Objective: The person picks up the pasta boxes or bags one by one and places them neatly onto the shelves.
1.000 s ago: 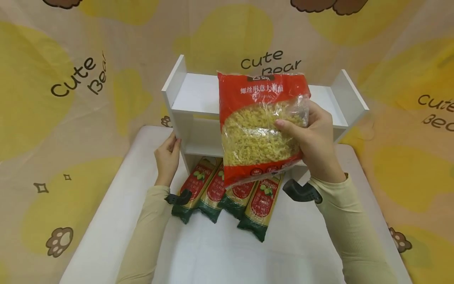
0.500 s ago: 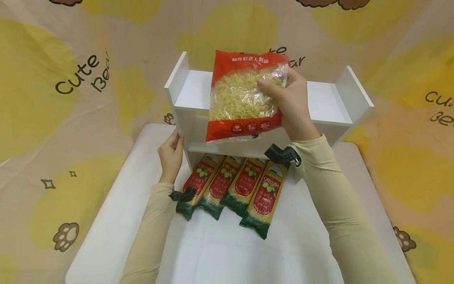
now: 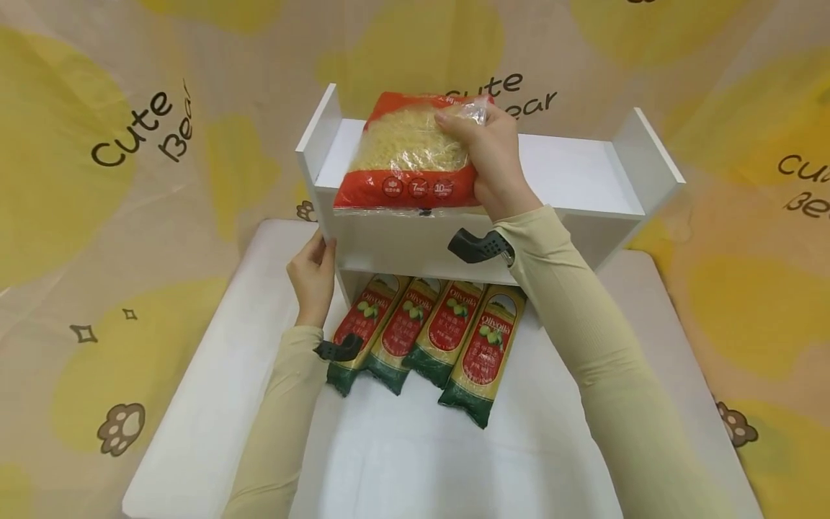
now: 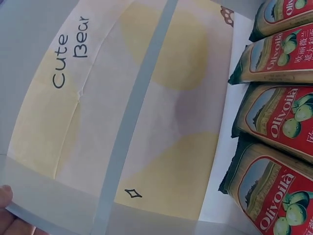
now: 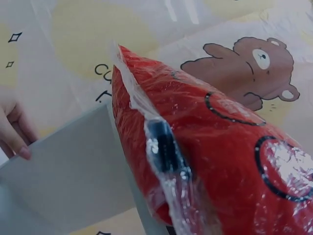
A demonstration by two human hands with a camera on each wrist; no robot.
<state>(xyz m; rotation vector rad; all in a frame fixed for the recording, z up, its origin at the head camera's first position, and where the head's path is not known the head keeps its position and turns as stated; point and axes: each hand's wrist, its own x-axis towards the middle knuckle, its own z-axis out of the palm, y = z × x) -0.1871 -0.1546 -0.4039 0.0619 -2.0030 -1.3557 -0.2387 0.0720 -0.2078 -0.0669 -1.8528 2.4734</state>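
My right hand point(image 3: 496, 155) grips the right side of a red bag of spiral pasta point(image 3: 415, 144), thumb on its clear front. The bag leans back over the left part of the top shelf of a white shelf unit point(image 3: 577, 173), its lower edge overlapping the shelf's front edge in the head view. In the right wrist view the bag's red bottom seam point(image 5: 161, 152) fills the middle. My left hand point(image 3: 313, 277) holds the left side panel of the unit between thumb and fingers; in the left wrist view only its fingertips point(image 4: 6, 198) show at the corner.
Several green-and-gold spaghetti packs point(image 3: 483, 353) lie slanted side by side under the unit, their green ends sticking out in front. The unit stands on a white-covered table point(image 3: 415, 468). A printed bear cloth point(image 3: 246, 86) hangs behind.
My right hand has carried the pasta bag left and away from me, over the top shelf, and tilted it back. The left hand stays on the side panel.
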